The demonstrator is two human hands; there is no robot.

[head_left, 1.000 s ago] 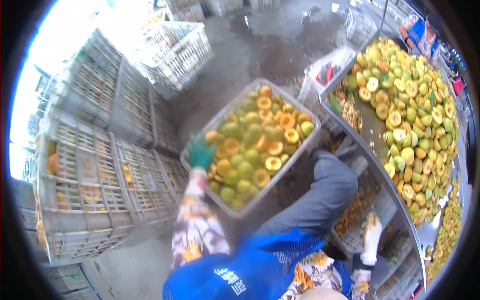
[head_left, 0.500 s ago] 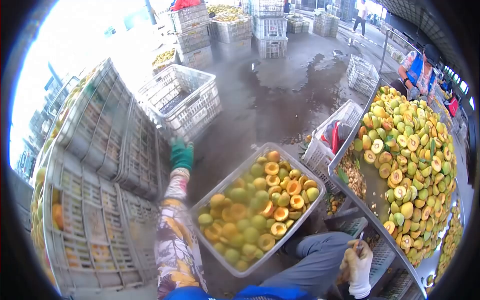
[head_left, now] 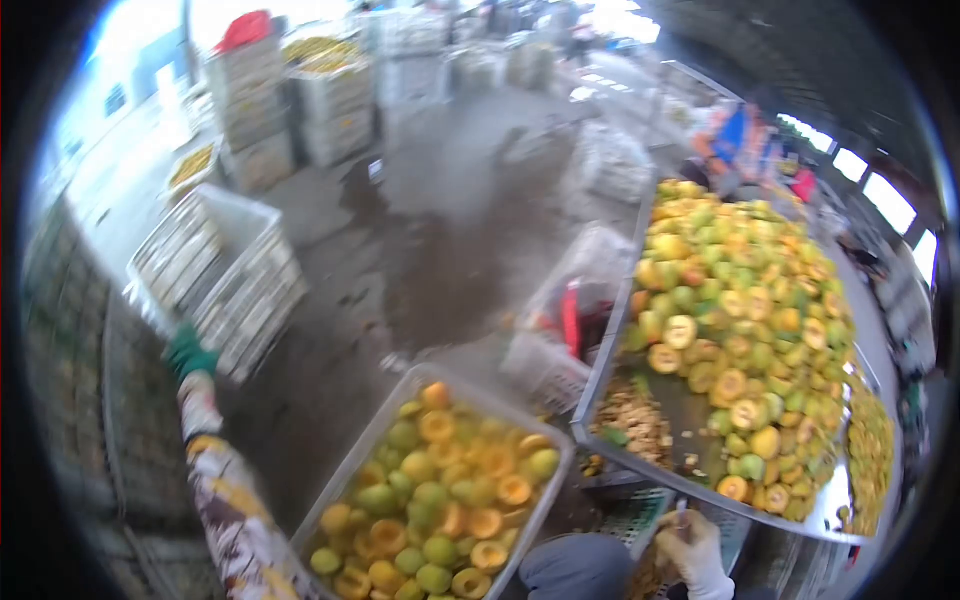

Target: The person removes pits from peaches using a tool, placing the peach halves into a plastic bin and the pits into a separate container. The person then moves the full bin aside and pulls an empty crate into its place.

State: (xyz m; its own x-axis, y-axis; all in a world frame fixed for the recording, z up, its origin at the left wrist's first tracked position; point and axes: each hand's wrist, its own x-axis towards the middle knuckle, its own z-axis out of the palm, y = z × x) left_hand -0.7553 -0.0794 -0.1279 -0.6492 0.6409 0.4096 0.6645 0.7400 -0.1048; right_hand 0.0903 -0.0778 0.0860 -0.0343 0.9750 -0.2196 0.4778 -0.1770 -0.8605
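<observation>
Nearby: fruit tray (head_left: 372, 452) btwn left hand (head_left: 186, 352) & table (head_left: 640, 470).

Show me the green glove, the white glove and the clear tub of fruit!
green-gloved left hand (head_left: 186, 352), head view, on the glove's back.
white-gloved right hand (head_left: 695, 548), head view, on the knuckles.
clear plastic tub of halved yellow-green fruit (head_left: 352, 468), head view, on its left rim.

Green glove on the left hand (head_left: 186, 351), white on the right hand (head_left: 693, 548) — floral sleeve (head_left: 225, 490); yellow-green, orange-centred fruit halves (head_left: 440, 495) — grey tray (head_left: 345, 480).
</observation>
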